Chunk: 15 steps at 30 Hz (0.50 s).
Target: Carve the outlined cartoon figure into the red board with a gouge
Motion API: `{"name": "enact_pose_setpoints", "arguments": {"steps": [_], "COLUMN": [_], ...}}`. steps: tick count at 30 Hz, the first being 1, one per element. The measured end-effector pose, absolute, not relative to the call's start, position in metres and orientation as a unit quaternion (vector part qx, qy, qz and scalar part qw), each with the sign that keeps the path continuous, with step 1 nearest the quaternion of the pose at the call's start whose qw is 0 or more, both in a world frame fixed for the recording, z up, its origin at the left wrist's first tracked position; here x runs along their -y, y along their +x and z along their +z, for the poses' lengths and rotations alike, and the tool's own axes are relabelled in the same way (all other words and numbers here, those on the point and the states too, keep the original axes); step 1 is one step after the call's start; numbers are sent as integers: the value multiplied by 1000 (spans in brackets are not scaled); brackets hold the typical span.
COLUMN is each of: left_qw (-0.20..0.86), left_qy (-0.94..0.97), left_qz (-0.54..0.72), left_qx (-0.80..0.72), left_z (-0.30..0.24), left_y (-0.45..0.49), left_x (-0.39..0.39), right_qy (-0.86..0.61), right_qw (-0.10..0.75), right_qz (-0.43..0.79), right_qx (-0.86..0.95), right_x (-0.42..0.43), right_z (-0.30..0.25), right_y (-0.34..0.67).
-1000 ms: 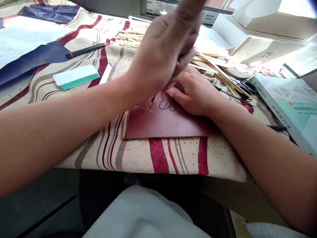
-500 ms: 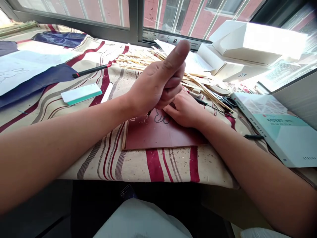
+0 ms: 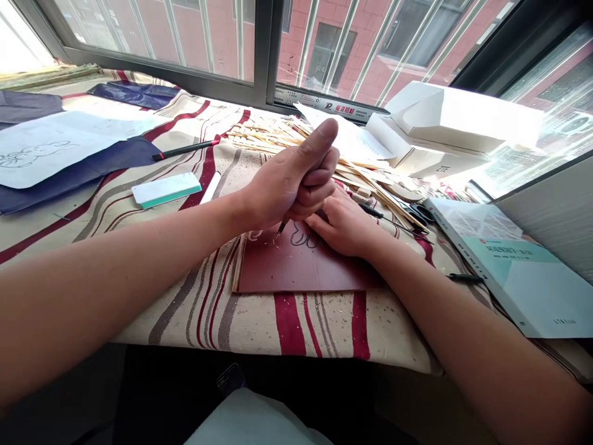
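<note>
One board (image 3: 296, 272) on cloth (image 3: 393, 334). Left hand (image 3: 296, 179) clamped on one tool (image 3: 281, 227), kind unclear. Right hand (image 3: 346, 221) flat on board, partly blocked by left. Beyond: one box (image 3: 451, 139); right, one book (image 3: 523, 266).

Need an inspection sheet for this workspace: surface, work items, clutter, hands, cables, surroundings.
Surface: striped cloth, crumb-strewn.
Work items: reddish-brown board lying flat, dark drawing on it; dark-tipped tool, pointing down at the board.
Clutter: wooden sticks, scissors, book, white box, black pen, sheet of paper.
Hands: left hand closed on the tool, thumb up; right hand on the board, fingers partly hidden.
Cables: nothing seen.
Surroundings: window frame behind; pink wall outside.
</note>
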State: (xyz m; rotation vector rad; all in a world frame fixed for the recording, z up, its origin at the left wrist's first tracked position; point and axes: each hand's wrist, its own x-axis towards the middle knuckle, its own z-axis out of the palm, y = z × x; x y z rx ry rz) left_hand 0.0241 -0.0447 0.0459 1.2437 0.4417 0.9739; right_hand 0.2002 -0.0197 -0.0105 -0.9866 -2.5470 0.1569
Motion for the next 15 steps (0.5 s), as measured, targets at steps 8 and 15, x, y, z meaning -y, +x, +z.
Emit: {"name": "enact_pose_setpoints", "arguments": {"steps": [8,15], "left_qw": [679,673], "left_qy": [546,539], "left_qz": [445,457], "left_qx": [-209,-216], "left_z": [46,47], "left_y": [21,18], "left_x": [47,50], "right_qy": [-353,-356], "right_qw": [192,193], "right_qz": [66,70], "right_qx": [913,912], "right_x": [19,19], "right_z": [-10,-9], "right_y": [201,200]}}
